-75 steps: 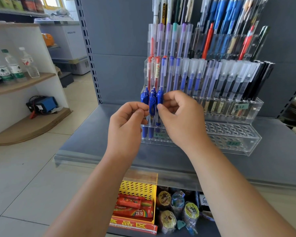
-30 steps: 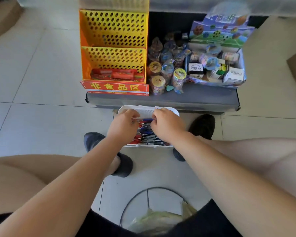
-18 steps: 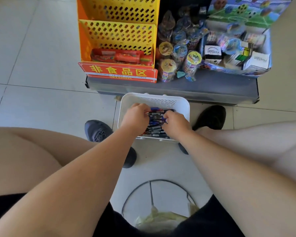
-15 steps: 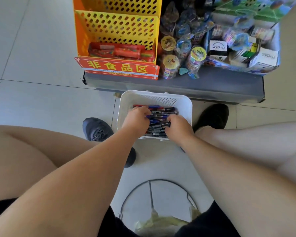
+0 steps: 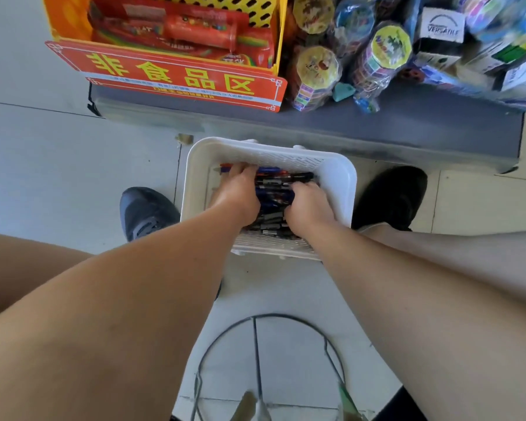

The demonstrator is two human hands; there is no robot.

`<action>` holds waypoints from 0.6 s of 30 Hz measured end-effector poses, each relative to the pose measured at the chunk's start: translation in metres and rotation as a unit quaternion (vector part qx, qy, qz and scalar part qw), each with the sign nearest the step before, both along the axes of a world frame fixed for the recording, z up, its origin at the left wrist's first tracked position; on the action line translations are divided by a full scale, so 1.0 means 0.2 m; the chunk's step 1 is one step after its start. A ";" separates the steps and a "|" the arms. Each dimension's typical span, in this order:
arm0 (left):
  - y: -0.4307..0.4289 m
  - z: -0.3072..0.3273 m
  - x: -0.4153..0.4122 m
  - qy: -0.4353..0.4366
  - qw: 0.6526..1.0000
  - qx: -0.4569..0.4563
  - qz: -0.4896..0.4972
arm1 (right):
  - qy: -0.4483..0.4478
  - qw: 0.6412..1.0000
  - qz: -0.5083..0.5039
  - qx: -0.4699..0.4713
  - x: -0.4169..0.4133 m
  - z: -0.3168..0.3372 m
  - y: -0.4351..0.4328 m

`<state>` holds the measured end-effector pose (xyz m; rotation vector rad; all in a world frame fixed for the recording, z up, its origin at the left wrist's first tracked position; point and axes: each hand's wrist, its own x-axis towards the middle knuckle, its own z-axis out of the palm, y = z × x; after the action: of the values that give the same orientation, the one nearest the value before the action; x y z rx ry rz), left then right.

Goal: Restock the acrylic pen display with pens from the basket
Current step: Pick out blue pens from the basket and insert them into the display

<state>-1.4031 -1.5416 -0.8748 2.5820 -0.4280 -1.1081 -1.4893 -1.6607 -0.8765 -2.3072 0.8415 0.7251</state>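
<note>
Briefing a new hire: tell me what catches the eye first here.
The left hand and right hand curl round pens in the white basket on the floor, mid-frame. Behind it a red sign with yellow characters fronts a yellow bin on the low shelf, wrapped toys to its right.

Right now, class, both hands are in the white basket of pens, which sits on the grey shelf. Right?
No. The head view shows the white basket of pens on the floor beside the grey shelf; left hand and right hand are in it.
</note>
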 end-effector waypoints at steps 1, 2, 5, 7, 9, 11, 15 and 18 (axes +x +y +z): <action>-0.01 -0.01 -0.01 0.019 1.000 0.004 -0.004 | 0.004 1.000 -0.003 -0.001 0.00 -0.01 0.00; -0.02 -0.03 -0.02 0.035 0.999 0.013 -0.004 | 0.007 1.000 -0.007 0.001 0.00 -0.02 0.00; -0.05 -0.04 -0.03 0.045 0.997 0.067 -0.008 | 0.021 1.000 -0.019 0.011 0.01 -0.04 -0.01; -0.06 -0.04 -0.02 0.021 0.994 0.100 -0.026 | 0.036 0.999 -0.017 0.014 0.03 -0.04 -0.02; -0.06 -0.02 0.00 -0.018 0.992 0.112 -0.052 | 0.058 0.998 -0.019 0.012 0.03 -0.03 -0.03; -0.05 -0.02 0.01 -0.055 0.989 0.117 -0.073 | 0.074 0.997 -0.027 0.010 0.04 -0.04 -0.04; -0.02 -0.01 -0.03 -0.095 0.987 0.098 -0.083 | 0.021 0.998 -0.054 0.010 0.02 -0.06 -0.03; 0.02 0.02 -0.06 -0.134 0.989 0.010 -0.056 | -0.030 0.998 -0.052 -0.003 0.00 -0.03 -0.02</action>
<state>-1.4142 -1.5376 -0.8714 2.7650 -0.6326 -0.8024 -1.4892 -1.6644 -0.8826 -2.2605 0.9293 0.6073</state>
